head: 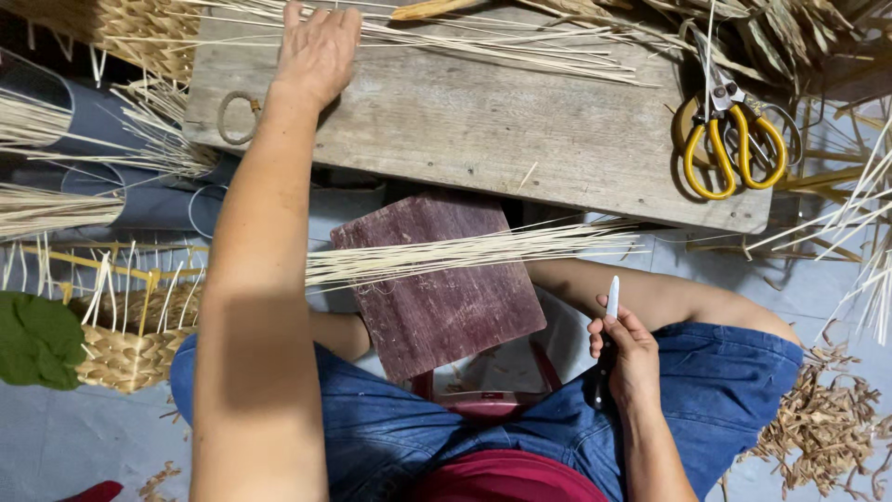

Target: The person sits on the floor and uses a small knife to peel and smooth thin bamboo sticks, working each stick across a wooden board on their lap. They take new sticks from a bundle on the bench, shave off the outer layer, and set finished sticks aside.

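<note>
A: Pale straw-coloured thin split reeds, long and stiff, lie in a loose bundle across the dark red-brown wooden board on the lap. Tips fan out to the right, just under the edge of the bench.

B: Hands?

A: Left hand reaches far forward, palm down on the grey weathered wooden plank bench, fingers together and flat, touching a second spread of loose reeds along the bench's far edge. Not clamped on anything I can see.

B: Right?

A: Right hand rests over the thigh in blue denim shorts, fingers curled tight round a small knife with a pale blade, blade pointing up. Handle mostly hidden in the fist.

B: Other stuff?

A: Yellow-handled metal scissors on the bench's right end. Metal ring at its left edge. Woven straw basket with upright reed stakes on the floor at left, green cloth beside it. Brown dry shavings on the floor at right.
</note>
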